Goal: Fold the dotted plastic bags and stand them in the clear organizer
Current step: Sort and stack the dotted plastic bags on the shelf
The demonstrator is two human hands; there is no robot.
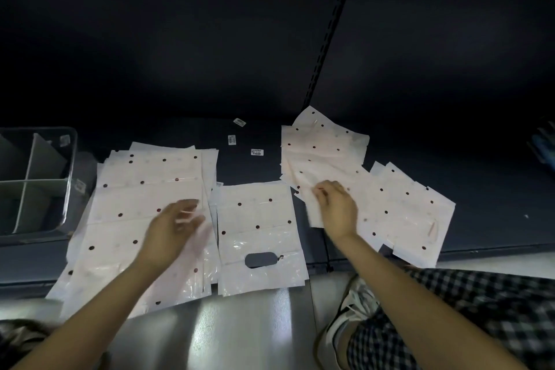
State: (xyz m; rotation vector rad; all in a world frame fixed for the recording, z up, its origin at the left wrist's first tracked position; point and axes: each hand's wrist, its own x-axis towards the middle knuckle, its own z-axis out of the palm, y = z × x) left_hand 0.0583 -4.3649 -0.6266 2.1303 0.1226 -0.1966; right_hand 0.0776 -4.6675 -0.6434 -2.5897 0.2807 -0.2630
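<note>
Head view: person sits on the floor (240, 333) facing a low dark shelf (495, 204) where the dotted bags lie, unfolded, in three lots. Large left stack (135, 219) overhangs the shelf's near edge; a single flat bag (258, 237) with a cut-out handle lies in the middle; a loose, skewed right pile (399, 204) spreads to the right. Clear organizer (70, 177) with white dividers stands at far left, just beside the left stack; no bags show in it.

Left hand (174, 228) is over the left stack, motion-blurred, fingers look loosely spread; contact with the plastic cannot be told. Right hand (336, 207) has its fingers curled onto the near-left part of the right pile, apparently pinching a sheet.

Risks, judged: slick film means the pinch may lift two or more sheets at once, or drag the fanned pile askew. The left stack hangs past the edge, so a brush from the left hand could slide sheets onto the floor. Thin bags may spring open after folding and slump in the organizer rather than stand. Small white labels (256, 152) on the far shelf could get swept up.
</note>
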